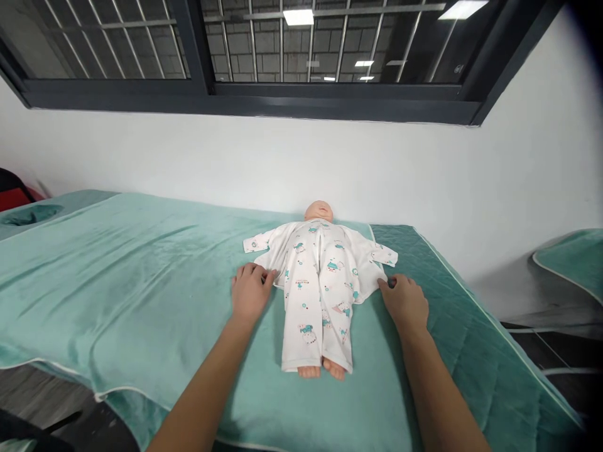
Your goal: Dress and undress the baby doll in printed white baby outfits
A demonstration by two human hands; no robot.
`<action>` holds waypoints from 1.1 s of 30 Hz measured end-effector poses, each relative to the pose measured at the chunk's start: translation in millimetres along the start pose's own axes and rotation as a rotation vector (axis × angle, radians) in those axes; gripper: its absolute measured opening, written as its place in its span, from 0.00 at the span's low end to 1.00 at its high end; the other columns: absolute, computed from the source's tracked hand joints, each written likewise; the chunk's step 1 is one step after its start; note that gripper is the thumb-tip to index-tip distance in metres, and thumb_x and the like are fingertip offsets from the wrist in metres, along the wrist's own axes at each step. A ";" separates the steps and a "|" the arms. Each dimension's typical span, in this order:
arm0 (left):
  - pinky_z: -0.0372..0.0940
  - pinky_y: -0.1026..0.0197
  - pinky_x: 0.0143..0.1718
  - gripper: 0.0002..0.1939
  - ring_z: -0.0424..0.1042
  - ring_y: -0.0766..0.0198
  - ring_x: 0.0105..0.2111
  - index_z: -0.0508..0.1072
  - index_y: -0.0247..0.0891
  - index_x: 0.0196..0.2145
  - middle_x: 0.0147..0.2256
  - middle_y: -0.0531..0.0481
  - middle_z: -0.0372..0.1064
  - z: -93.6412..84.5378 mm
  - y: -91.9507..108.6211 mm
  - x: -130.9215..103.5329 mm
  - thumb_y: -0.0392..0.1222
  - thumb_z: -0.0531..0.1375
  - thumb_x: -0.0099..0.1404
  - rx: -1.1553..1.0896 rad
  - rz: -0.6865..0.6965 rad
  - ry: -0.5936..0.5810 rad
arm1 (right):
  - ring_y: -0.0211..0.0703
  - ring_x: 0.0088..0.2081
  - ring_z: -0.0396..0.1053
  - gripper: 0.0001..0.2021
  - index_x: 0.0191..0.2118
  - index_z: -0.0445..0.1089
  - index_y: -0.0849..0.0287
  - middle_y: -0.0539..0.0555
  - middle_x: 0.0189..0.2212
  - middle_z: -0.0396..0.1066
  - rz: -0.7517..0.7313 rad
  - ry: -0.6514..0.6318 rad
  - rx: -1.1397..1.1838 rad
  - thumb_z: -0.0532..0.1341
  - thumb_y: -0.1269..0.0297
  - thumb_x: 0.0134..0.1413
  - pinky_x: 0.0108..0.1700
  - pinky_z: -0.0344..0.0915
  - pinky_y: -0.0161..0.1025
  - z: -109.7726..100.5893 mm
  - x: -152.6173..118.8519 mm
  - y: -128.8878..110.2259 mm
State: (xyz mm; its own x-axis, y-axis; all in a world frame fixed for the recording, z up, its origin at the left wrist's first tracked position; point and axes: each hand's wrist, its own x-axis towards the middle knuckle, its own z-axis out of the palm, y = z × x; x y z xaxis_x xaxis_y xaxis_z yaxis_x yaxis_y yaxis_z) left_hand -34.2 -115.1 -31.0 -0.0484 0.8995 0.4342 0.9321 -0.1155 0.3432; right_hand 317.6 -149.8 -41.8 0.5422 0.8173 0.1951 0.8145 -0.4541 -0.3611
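Note:
A baby doll (319,210) lies on its back, its head toward the wall and its bare feet toward me. It wears a white long-sleeved shirt (362,254) and white trousers (304,314), both with small green and red prints. The shirt hangs open at the sides, and its lower corners spread out past the trousers. My left hand (252,290) pinches the shirt's left lower corner. At the opposite corner, my right hand (406,302) grips the hem between thumb and fingers. The doll's hands are hidden in the sleeves.
The doll rests on a green sheet (164,270) over a massage bed with a face hole (31,215) at the far left. A darker quilted cover (475,351) shows at right. Behind stands a white wall (211,157) below a dark-framed window (330,97).

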 end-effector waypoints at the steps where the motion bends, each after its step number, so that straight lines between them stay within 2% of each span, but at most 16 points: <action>1: 0.60 0.47 0.45 0.18 0.66 0.46 0.48 0.72 0.40 0.31 0.43 0.42 0.71 0.0 0.9 -0.2 0.55 0.53 0.68 0.017 -0.002 -0.004 | 0.60 0.47 0.70 0.21 0.48 0.72 0.60 0.64 0.45 0.73 0.001 -0.031 0.012 0.53 0.51 0.61 0.44 0.64 0.50 0.1 0.0 -0.7; 3: 0.60 0.47 0.45 0.15 0.66 0.46 0.48 0.71 0.40 0.33 0.44 0.41 0.71 0.9 1.5 0.1 0.53 0.54 0.67 0.035 -0.026 -0.012 | 0.57 0.45 0.72 0.19 0.47 0.72 0.59 0.62 0.44 0.74 0.019 -0.075 0.038 0.52 0.52 0.60 0.43 0.64 0.48 -0.2 0.5 -2.4; 5: 0.61 0.46 0.47 0.13 0.66 0.45 0.50 0.71 0.39 0.39 0.46 0.40 0.70 2.9 0.6 0.9 0.51 0.56 0.66 0.038 -0.071 0.001 | 0.55 0.44 0.72 0.18 0.47 0.72 0.58 0.60 0.44 0.75 0.040 -0.094 0.061 0.53 0.54 0.59 0.42 0.64 0.46 -1.0 1.1 -4.0; 9: 0.59 0.43 0.52 0.19 0.61 0.42 0.56 0.70 0.35 0.48 0.53 0.36 0.67 6.5 -2.4 2.5 0.51 0.55 0.66 0.032 -0.112 0.019 | 0.52 0.43 0.72 0.15 0.43 0.72 0.56 0.57 0.41 0.74 0.032 -0.034 0.075 0.53 0.56 0.58 0.41 0.63 0.44 -3.5 -0.2 -5.9; 16: 0.58 0.40 0.54 0.22 0.60 0.41 0.58 0.72 0.36 0.49 0.56 0.35 0.65 6.8 -6.7 5.3 0.52 0.46 0.71 -0.016 -0.185 0.000 | 0.52 0.44 0.70 0.15 0.46 0.73 0.55 0.58 0.45 0.72 -0.036 0.078 0.057 0.53 0.58 0.59 0.40 0.62 0.44 -3.4 -5.1 -6.4; 23: 0.59 0.40 0.54 0.18 0.60 0.40 0.58 0.71 0.37 0.48 0.57 0.35 0.65 11.4 -7.1 7.9 0.50 0.54 0.66 -0.021 -0.219 0.027 | 0.53 0.45 0.70 0.16 0.48 0.72 0.56 0.59 0.46 0.72 -0.052 0.043 0.054 0.53 0.58 0.62 0.40 0.62 0.45 -6.0 -6.8 -10.1; 26: 0.59 0.41 0.54 0.13 0.61 0.41 0.58 0.73 0.39 0.41 0.56 0.37 0.66 10.8 -6.5 8.5 0.47 0.55 0.65 -0.045 -0.234 0.024 | 0.53 0.45 0.70 0.15 0.47 0.71 0.56 0.57 0.46 0.73 -0.048 0.045 0.056 0.53 0.57 0.62 0.40 0.62 0.45 -6.0 -7.3 -10.4; 29: 0.59 0.42 0.55 0.09 0.64 0.44 0.56 0.71 0.40 0.36 0.53 0.40 0.69 7.9 -9.2 8.3 0.46 0.55 0.65 -0.172 -0.239 0.037 | 0.52 0.45 0.70 0.14 0.46 0.71 0.56 0.57 0.45 0.73 -0.042 0.062 0.074 0.54 0.57 0.61 0.39 0.61 0.44 -3.4 -7.0 -9.1; 33: 0.66 0.54 0.47 0.12 0.71 0.57 0.45 0.65 0.41 0.42 0.44 0.45 0.71 0.9 -14.0 4.6 0.51 0.51 0.69 -0.575 -0.324 0.211 | 0.52 0.43 0.69 0.14 0.42 0.72 0.57 0.58 0.44 0.72 -0.035 0.036 0.126 0.54 0.55 0.59 0.40 0.60 0.44 0.5 -4.3 -6.5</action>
State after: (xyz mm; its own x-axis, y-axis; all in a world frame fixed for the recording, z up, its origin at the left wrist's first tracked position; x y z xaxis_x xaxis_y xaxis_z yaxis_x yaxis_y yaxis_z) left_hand -47.2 -108.9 -34.6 -0.4154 0.8316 0.3685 0.5237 -0.1126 0.8444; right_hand 309.9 -150.2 -40.7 0.5230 0.8173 0.2417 0.8017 -0.3754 -0.4651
